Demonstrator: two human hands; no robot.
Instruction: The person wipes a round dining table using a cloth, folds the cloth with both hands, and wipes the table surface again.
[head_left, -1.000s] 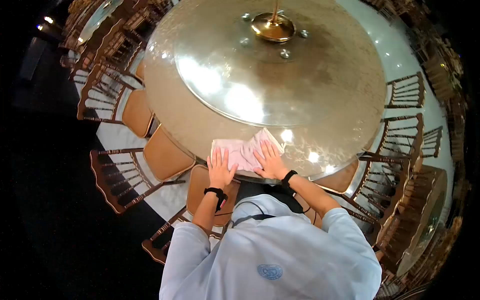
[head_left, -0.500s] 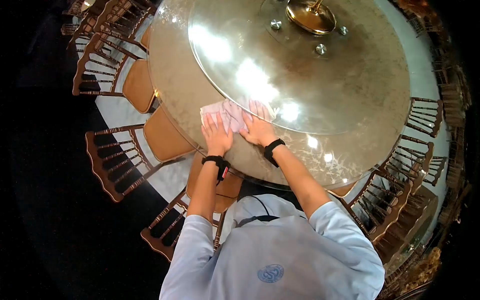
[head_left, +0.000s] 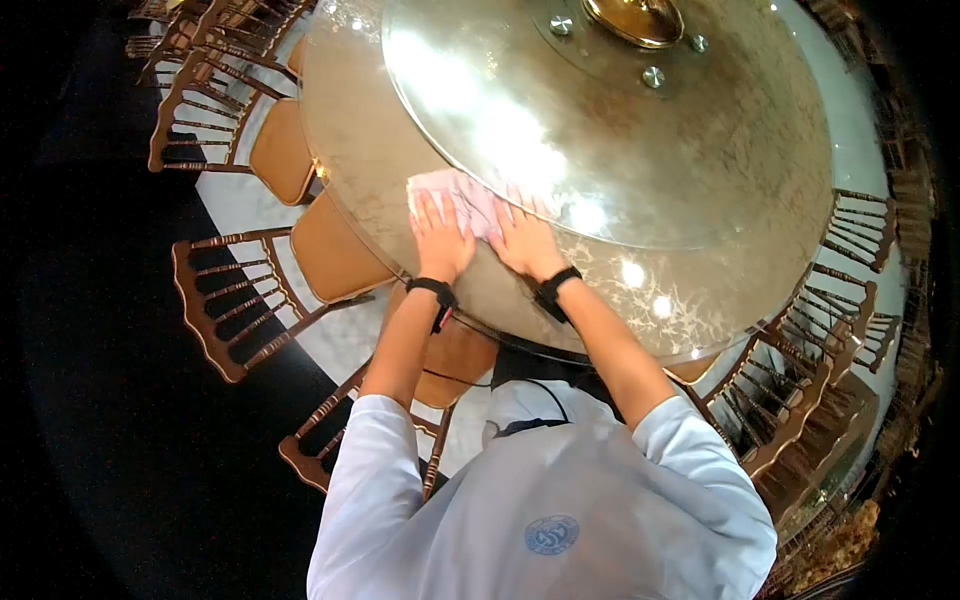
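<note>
A pale pink cloth (head_left: 470, 198) lies on the round marbled table (head_left: 355, 150), at the near edge of the raised glass turntable (head_left: 660, 150). My left hand (head_left: 441, 243) rests flat on the cloth's left part, with its fingers stretched forward. Beside it, my right hand (head_left: 527, 242) presses on the cloth's right part, its fingers extended and slightly apart. The right fingertips reach the turntable's rim, where glare blurs them. Both wrists wear black bands.
Wooden chairs with tan seats, such as a near-left chair (head_left: 335, 250), stand around the table. More chairs (head_left: 770, 400) stand at the right. A gold stand (head_left: 645, 22) and several clear round knobs sit at the turntable's middle.
Both hands stay flat on the cloth and have shifted slightly with it. The view has tilted a little, so the table and gold stand appear higher and farther right.
</note>
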